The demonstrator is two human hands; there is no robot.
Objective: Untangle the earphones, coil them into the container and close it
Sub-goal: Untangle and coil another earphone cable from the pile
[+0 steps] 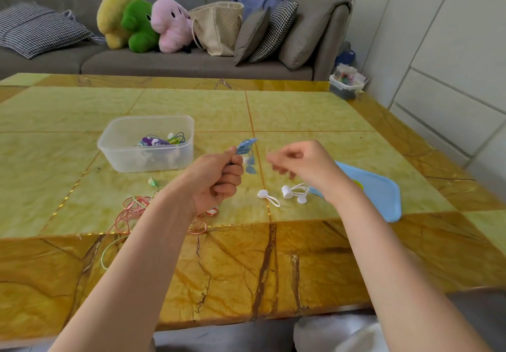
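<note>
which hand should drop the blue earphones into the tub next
Left. The left hand already grips the blue earphones and sits just right of the open clear container. The right hand holds nothing and is farther from it, over the blue lid.

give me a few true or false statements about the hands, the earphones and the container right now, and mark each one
1. The left hand grips a blue earphone bundle. True.
2. The clear container is closed with its lid on. False: it is open, and the blue lid lies on the table to the right.
3. The container already holds some coloured earphones. True.
4. The right hand holds the white earphones. False: they lie on the table below it.
5. A pink cable lies loose on the table near the left forearm. True.
</note>
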